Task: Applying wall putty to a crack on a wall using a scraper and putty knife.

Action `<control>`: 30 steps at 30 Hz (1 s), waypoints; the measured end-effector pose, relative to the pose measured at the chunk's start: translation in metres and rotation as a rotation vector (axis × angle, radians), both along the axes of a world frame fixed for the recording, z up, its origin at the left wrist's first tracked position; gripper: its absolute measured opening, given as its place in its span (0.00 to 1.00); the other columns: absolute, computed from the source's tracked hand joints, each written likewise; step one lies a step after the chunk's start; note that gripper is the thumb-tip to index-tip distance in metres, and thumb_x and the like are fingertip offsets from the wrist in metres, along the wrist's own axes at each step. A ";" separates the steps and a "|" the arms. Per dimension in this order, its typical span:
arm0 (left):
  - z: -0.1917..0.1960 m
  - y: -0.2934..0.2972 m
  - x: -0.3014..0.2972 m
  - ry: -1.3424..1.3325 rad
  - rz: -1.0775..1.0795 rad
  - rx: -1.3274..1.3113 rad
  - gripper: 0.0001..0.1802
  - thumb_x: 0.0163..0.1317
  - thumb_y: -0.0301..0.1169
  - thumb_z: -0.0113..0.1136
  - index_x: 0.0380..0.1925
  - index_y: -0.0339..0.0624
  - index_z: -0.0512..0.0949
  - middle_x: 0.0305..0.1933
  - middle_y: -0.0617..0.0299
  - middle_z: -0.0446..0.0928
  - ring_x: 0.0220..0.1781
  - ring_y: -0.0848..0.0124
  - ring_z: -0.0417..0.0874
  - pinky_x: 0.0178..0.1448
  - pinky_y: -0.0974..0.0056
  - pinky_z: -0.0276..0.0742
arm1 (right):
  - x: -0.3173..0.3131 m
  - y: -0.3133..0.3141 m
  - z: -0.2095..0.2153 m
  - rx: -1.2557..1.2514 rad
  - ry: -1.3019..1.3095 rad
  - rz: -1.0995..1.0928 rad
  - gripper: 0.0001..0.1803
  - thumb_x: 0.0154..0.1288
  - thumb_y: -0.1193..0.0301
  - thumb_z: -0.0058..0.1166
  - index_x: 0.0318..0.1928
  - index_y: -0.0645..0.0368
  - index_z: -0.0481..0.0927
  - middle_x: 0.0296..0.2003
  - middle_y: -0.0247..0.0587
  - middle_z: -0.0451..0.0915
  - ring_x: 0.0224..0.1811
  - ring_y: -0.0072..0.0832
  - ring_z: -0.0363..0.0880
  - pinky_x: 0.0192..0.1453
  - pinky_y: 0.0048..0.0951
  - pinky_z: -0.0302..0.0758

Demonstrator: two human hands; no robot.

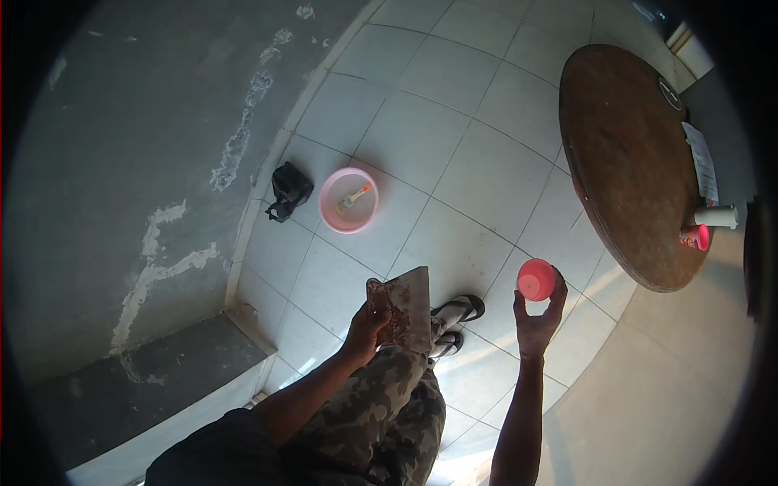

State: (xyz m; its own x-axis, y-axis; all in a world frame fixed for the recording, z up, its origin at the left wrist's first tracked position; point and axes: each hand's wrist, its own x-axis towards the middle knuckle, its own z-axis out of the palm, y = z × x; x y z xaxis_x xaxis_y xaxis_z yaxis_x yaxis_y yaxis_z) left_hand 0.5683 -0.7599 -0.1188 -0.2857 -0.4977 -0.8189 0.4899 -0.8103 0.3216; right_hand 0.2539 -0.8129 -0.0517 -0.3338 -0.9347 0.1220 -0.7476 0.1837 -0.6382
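Observation:
My left hand is closed around a flat plastering trowel, with a pale grey edge and rust-brown stains. It is held above my camouflage trousers. My right hand, raised farther right, grips a small red-pink plastic cup between thumb and fingers. Its round base faces me, so the inside is hidden. Away from both hands, a pink basin stands on the floor with a paintbrush lying in it.
A black plastic bag sits beside the basin, near a grey wall with whitish patches. At right is an oval brown table bearing a paper, a white cup and a red cup. Pale tiles cover the floor.

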 end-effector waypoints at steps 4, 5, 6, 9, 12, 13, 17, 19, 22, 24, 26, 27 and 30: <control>0.003 0.008 0.050 -0.004 0.191 0.038 0.34 0.64 0.33 0.59 0.68 0.41 0.58 0.61 0.54 0.71 0.62 0.57 0.76 0.64 0.48 0.75 | 0.073 -0.033 -0.069 0.067 -0.029 0.253 0.41 0.46 0.78 0.69 0.63 0.59 0.67 0.58 0.51 0.71 0.60 0.48 0.71 0.60 0.45 0.74; 0.003 0.017 0.056 -0.015 0.251 0.047 0.34 0.64 0.34 0.60 0.68 0.42 0.58 0.62 0.54 0.70 0.64 0.57 0.74 0.66 0.48 0.74 | 0.089 -0.036 -0.086 0.092 -0.031 0.334 0.41 0.46 0.77 0.69 0.63 0.59 0.67 0.58 0.51 0.71 0.59 0.48 0.71 0.60 0.45 0.73; 0.001 0.019 0.061 -0.011 0.265 0.067 0.34 0.64 0.34 0.60 0.68 0.42 0.58 0.62 0.54 0.70 0.64 0.57 0.74 0.66 0.48 0.74 | 0.102 -0.042 -0.105 0.108 0.002 0.414 0.41 0.46 0.76 0.69 0.63 0.60 0.67 0.57 0.50 0.72 0.59 0.49 0.71 0.62 0.46 0.71; -0.012 0.019 0.090 -0.025 0.404 0.037 0.25 0.68 0.28 0.57 0.62 0.38 0.64 0.59 0.54 0.73 0.61 0.60 0.76 0.65 0.51 0.73 | 0.145 -0.059 -0.163 0.254 -0.007 0.528 0.42 0.45 0.75 0.69 0.64 0.59 0.67 0.57 0.48 0.72 0.59 0.46 0.71 0.62 0.46 0.68; -0.035 0.011 0.119 -0.102 0.324 0.083 0.37 0.63 0.39 0.62 0.68 0.39 0.58 0.64 0.54 0.69 0.66 0.57 0.72 0.68 0.50 0.71 | 0.189 -0.077 -0.232 0.300 0.008 0.652 0.41 0.44 0.76 0.69 0.63 0.58 0.67 0.56 0.45 0.73 0.59 0.42 0.72 0.62 0.45 0.67; -0.045 0.009 0.125 -0.080 0.411 0.062 0.32 0.65 0.34 0.60 0.65 0.38 0.60 0.61 0.54 0.71 0.63 0.59 0.74 0.67 0.51 0.72 | 0.199 -0.089 -0.256 0.308 0.010 0.654 0.41 0.44 0.76 0.69 0.63 0.58 0.67 0.56 0.45 0.73 0.59 0.42 0.72 0.62 0.45 0.67; -0.073 0.030 0.156 -0.175 0.577 0.164 0.25 0.65 0.29 0.59 0.61 0.37 0.65 0.56 0.55 0.74 0.59 0.62 0.77 0.63 0.54 0.75 | 0.254 -0.133 -0.346 0.269 0.277 0.896 0.41 0.40 0.76 0.71 0.59 0.55 0.69 0.53 0.40 0.73 0.57 0.36 0.73 0.61 0.41 0.66; -0.073 0.025 0.165 -0.183 0.592 0.204 0.25 0.65 0.29 0.60 0.60 0.38 0.66 0.56 0.55 0.74 0.58 0.63 0.77 0.62 0.55 0.75 | 0.268 -0.156 -0.386 0.222 0.414 0.932 0.34 0.45 0.74 0.67 0.56 0.53 0.71 0.48 0.37 0.72 0.54 0.32 0.73 0.57 0.39 0.67; -0.077 0.014 0.190 -0.204 0.620 0.254 0.24 0.65 0.28 0.59 0.60 0.38 0.66 0.55 0.56 0.75 0.57 0.64 0.77 0.62 0.57 0.75 | 0.294 -0.170 -0.445 0.164 0.694 1.019 0.25 0.53 0.70 0.60 0.54 0.51 0.72 0.44 0.35 0.71 0.50 0.29 0.72 0.54 0.37 0.67; -0.076 0.023 0.199 -0.221 0.652 0.324 0.24 0.65 0.27 0.58 0.60 0.38 0.66 0.56 0.56 0.74 0.58 0.64 0.77 0.63 0.57 0.74 | 0.304 -0.160 -0.460 0.168 0.777 1.041 0.23 0.56 0.69 0.58 0.54 0.51 0.73 0.42 0.35 0.71 0.49 0.28 0.71 0.54 0.36 0.67; -0.075 0.022 0.209 -0.223 0.668 0.357 0.24 0.65 0.26 0.58 0.60 0.38 0.66 0.56 0.55 0.74 0.59 0.64 0.76 0.63 0.56 0.74 | 0.312 -0.156 -0.469 0.182 0.885 1.042 0.19 0.57 0.66 0.56 0.51 0.50 0.74 0.42 0.34 0.71 0.49 0.28 0.71 0.53 0.36 0.67; -0.076 0.018 0.215 -0.221 0.674 0.376 0.24 0.65 0.26 0.58 0.61 0.38 0.66 0.57 0.55 0.74 0.59 0.63 0.76 0.64 0.56 0.74 | 0.316 -0.158 -0.473 0.193 0.884 1.053 0.19 0.57 0.66 0.56 0.51 0.50 0.74 0.42 0.34 0.71 0.49 0.28 0.71 0.53 0.36 0.67; -0.082 0.027 0.218 -0.213 0.689 0.402 0.25 0.64 0.25 0.58 0.61 0.38 0.65 0.57 0.55 0.74 0.59 0.62 0.76 0.64 0.55 0.73 | 0.317 -0.153 -0.485 0.194 1.044 1.023 0.19 0.58 0.64 0.55 0.52 0.48 0.74 0.45 0.33 0.72 0.50 0.28 0.71 0.56 0.39 0.65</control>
